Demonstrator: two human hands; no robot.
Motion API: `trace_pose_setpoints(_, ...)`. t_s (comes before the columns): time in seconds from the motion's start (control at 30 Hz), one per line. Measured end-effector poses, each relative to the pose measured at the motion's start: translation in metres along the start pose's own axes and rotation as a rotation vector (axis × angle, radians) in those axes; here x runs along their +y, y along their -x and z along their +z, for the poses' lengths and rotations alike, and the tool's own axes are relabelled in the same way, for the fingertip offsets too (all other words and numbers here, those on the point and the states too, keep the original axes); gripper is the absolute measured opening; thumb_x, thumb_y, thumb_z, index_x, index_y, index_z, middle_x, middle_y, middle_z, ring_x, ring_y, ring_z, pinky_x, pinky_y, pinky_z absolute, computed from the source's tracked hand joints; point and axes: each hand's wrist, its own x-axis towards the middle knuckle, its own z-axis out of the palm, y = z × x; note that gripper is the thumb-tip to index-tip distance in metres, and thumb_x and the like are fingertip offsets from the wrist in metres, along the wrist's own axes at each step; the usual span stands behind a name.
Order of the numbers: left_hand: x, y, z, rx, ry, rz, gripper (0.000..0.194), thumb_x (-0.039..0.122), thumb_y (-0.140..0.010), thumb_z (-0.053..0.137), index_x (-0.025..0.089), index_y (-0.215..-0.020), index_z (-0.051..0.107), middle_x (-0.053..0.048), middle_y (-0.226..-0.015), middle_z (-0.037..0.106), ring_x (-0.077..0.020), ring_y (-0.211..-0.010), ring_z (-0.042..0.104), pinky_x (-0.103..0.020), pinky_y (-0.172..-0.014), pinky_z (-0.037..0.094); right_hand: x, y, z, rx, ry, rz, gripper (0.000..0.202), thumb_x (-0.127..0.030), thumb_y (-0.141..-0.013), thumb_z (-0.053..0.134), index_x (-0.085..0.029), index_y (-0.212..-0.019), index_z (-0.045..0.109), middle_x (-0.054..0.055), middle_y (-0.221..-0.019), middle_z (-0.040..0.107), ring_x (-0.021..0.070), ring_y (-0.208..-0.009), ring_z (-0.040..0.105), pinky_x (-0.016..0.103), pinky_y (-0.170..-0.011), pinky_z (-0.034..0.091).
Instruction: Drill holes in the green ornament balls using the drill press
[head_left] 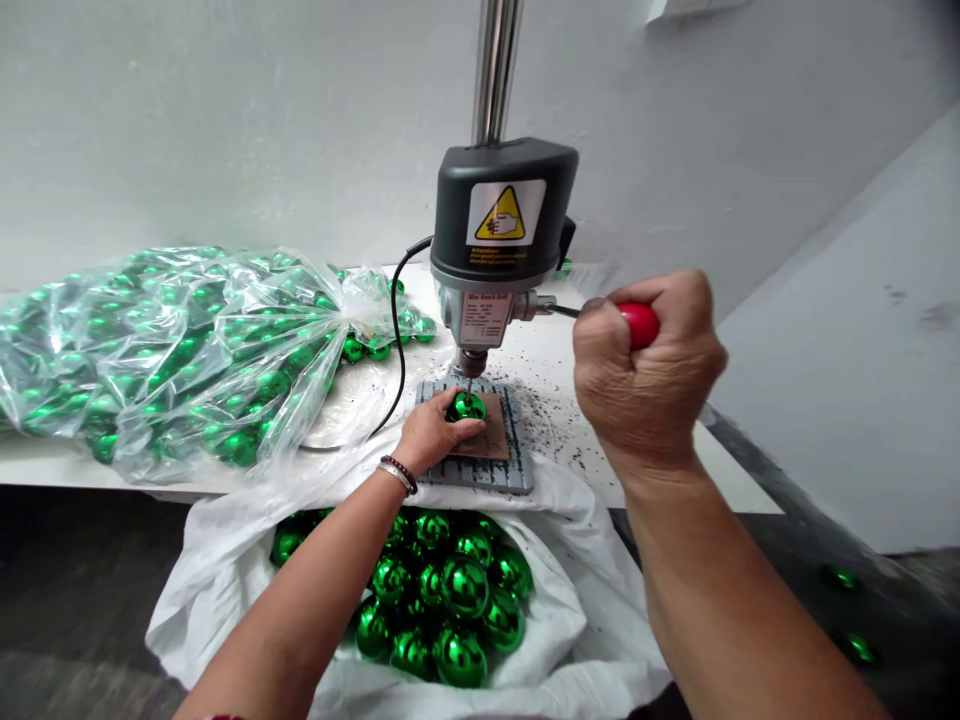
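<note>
Under the bench drill (pixel 504 215), my left hand (pixel 436 432) holds a shiny green ball (pixel 471 408) between thumb and fingers. The ball rests on a brown board (pixel 491 440) on the drill's grey base (pixel 517 470). The thin drill bit (pixel 469 385) meets the top of the ball; whether it has gone in cannot be made out. On the right, my right hand (pixel 649 375) is closed round the red knob (pixel 639 325) of the drill's lever.
A clear plastic bag (pixel 172 350) full of green balls lies on the white table (pixel 367 400) at left. Below hangs an open white sack (pixel 570 610) holding several green balls. A black cable (pixel 397 350) loops beside the drill. Dark shavings lie around the base.
</note>
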Motion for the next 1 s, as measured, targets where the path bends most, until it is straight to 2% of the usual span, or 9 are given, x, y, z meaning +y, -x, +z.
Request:
trace_pose_setpoints(0.23,-0.010,-0.004,0.006,0.017,0.034,0.016,0.059,0.040,-0.075,0.076,0.023,-0.130,0.065,-0.004,-0.112,0.073,-0.0241,-0.105,0.067,-0.035,-0.099,0.049,-0.001,0.011,0.001,0.057,-0.012,-0.010,0.011,-0.029,-0.082,0.050,-0.020,-0.077,0.046,-0.004,-0.063,0.048,0.0054,-0.054,0.043,0.020,-0.057,0.040)
trace_pose_setpoints(0.4,-0.017,-0.006,0.009,0.018,0.034,0.014,0.061,0.042,-0.075,0.076,0.025,-0.132,0.064,-0.002,-0.107,0.073,-0.0230,-0.100,0.067,-0.031,-0.090,0.051,0.000,0.019,0.003,0.107,-0.012,-0.037,0.014,-0.032,-0.081,0.052,-0.020,-0.074,0.048,-0.004,-0.058,0.049,0.0055,-0.050,0.043,0.020,-0.053,0.040)
trace_pose_setpoints(0.6,-0.014,-0.004,0.008,0.024,-0.001,0.031,0.052,0.042,-0.076,0.074,0.025,-0.125,0.068,-0.003,-0.105,0.074,-0.0231,-0.099,0.068,-0.032,-0.094,0.050,0.003,0.028,0.005,0.123,-0.024,-0.048,0.016,-0.032,-0.083,0.053,-0.018,-0.075,0.050,-0.004,-0.057,0.051,0.0050,-0.049,0.045,0.018,-0.051,0.039)
trace_pose_setpoints(0.8,-0.012,-0.003,0.008,0.029,-0.016,0.010,0.056,0.043,-0.075,0.074,0.025,-0.127,0.066,-0.004,-0.109,0.074,-0.0239,-0.101,0.068,-0.032,-0.091,0.050,0.010,0.036,0.007,0.134,-0.019,-0.094,0.015,-0.030,-0.087,0.053,-0.017,-0.079,0.052,-0.002,-0.063,0.057,0.0055,-0.053,0.050,0.018,-0.055,0.041)
trace_pose_setpoints(1.0,-0.013,-0.004,0.009,0.038,-0.022,-0.001,0.057,0.044,-0.075,0.074,0.025,-0.127,0.065,-0.004,-0.107,0.074,-0.0241,-0.101,0.067,-0.032,-0.091,0.050,0.020,0.057,0.007,0.118,-0.006,-0.098,0.015,-0.031,-0.087,0.055,-0.017,-0.084,0.054,-0.001,-0.068,0.059,0.0063,-0.058,0.053,0.019,-0.057,0.041)
